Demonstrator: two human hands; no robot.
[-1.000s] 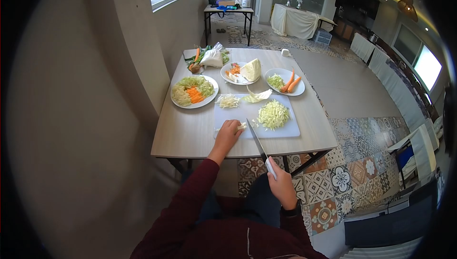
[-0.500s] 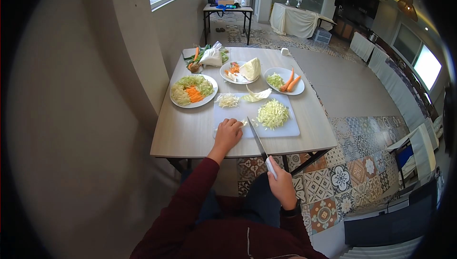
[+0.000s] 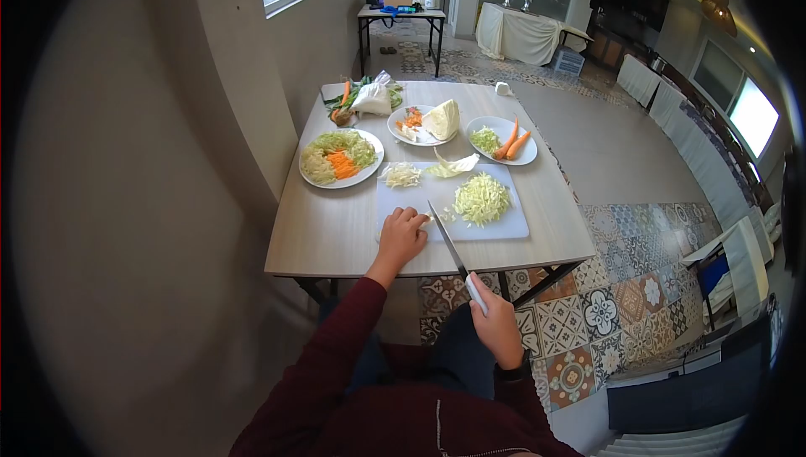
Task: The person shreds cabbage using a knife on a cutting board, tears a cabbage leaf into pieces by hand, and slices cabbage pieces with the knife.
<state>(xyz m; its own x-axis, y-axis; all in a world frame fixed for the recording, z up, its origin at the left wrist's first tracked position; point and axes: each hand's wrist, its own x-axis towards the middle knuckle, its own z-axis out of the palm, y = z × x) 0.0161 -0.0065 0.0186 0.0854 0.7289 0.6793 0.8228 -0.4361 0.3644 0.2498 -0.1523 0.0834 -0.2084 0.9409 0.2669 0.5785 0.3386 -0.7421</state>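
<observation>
My right hand [image 3: 498, 323] grips the white handle of a kitchen knife [image 3: 453, 249]. Its blade points up and left over the white cutting board [image 3: 395, 202], close to the fingertips of my left hand [image 3: 403, 237]. Those fingers are curled down on the board over a pale piece of cabbage [image 3: 429, 216], mostly hidden beneath them. Small cut bits lie just right of the blade tip. A heap of chopped cabbage [image 3: 482, 199] covers the board's right side. Toward the back are a smaller pile of pale shreds [image 3: 401, 175] and a loose cabbage leaf [image 3: 453, 165].
Behind the board stand a plate of shredded vegetables [image 3: 375, 160], a plate with a cabbage wedge [image 3: 442, 120] and a plate with carrots [image 3: 514, 145]. A plastic bag [image 3: 373, 99] and more vegetables sit at the back left. A wall [image 3: 235, 79] borders the table's left.
The knife has shifted slightly left and its tip is nearer my left fingertips. My left hand stays nearly in place.
</observation>
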